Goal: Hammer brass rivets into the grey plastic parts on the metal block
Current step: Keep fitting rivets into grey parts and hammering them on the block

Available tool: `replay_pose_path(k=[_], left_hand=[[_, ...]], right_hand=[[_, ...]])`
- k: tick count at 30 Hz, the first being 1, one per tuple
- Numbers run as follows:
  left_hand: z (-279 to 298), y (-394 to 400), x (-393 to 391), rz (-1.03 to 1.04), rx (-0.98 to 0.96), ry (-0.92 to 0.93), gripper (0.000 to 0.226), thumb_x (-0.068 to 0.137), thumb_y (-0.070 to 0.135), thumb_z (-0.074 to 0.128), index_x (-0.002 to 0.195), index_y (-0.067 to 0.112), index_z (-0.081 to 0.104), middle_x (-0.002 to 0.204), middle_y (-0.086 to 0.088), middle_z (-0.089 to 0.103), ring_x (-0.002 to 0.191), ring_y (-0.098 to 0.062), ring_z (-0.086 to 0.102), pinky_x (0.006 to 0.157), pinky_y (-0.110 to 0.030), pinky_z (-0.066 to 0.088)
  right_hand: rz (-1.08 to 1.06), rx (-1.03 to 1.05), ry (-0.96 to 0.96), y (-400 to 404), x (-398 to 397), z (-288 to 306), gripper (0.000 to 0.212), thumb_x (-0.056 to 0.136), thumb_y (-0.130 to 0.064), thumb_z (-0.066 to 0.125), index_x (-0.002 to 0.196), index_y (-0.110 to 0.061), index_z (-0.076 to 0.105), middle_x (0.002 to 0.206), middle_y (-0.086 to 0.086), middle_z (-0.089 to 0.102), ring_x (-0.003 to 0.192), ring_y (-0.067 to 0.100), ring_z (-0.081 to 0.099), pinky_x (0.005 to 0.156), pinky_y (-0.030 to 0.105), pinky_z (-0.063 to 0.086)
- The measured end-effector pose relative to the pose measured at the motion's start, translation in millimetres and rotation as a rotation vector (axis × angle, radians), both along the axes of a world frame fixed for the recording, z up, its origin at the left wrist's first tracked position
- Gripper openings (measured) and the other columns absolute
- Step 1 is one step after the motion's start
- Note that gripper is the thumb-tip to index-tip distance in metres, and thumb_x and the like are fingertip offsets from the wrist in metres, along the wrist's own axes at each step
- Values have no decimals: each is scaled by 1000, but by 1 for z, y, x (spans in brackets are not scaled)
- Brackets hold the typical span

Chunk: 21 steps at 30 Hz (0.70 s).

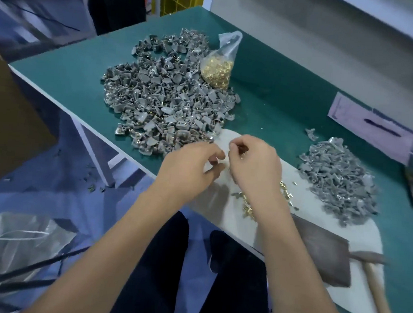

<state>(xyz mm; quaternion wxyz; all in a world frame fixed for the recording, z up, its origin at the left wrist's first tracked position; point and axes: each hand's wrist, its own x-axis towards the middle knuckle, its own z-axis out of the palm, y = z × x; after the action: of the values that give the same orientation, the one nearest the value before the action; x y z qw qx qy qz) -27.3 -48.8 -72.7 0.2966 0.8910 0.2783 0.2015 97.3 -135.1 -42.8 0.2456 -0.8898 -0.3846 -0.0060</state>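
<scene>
- Left hand (192, 164): fingers curled, fingertips meeting the right hand's above the white mat (228, 138); what the grip holds cannot be told.
- Right hand (253, 164): fingers curled in a pinching grip; the item is too small to identify.
- Brass rivets (248, 208): loose on the mat, partly under the right wrist; more in a clear bag (219, 69).
- Grey plastic parts (165, 99): large heap on the green worktop (66, 78); smaller pile (340, 180) to the right.
- Metal block (323, 252): on the mat, hammer (375, 285) just beside.
</scene>
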Motion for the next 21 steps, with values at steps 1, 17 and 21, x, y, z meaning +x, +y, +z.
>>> replay_pose_path(k=[1, 17, 21], left_hand=[[-2, -8, 6, -39, -4, 42, 21, 92, 43, 63, 112, 37, 66, 104, 16, 66, 97, -10, 61, 76, -31, 50], [-13, -65, 43, -207, 36, 102, 22, 87, 46, 71, 108, 42, 66, 99, 19, 61, 95, -6, 57, 75, -31, 49], [-12, -66, 39, -181, 8, 70, 21, 89, 45, 68, 110, 42, 67, 99, 19, 61, 93, -1, 57, 76, -29, 50]], right_hand=[[-32, -21, 8, -15, 7, 1, 18, 93, -28, 56, 89, -27, 73, 87, -8, 73, 86, 23, 65, 74, 39, 54], [-39, -272, 254, -109, 27, 1, 13, 91, -23, 73, 104, -23, 77, 101, 3, 71, 94, 23, 64, 84, 37, 53], [-70, -294, 155, -110, 28, -2, 10, 93, -31, 69, 99, -34, 77, 104, -8, 72, 98, 19, 63, 74, 30, 44]])
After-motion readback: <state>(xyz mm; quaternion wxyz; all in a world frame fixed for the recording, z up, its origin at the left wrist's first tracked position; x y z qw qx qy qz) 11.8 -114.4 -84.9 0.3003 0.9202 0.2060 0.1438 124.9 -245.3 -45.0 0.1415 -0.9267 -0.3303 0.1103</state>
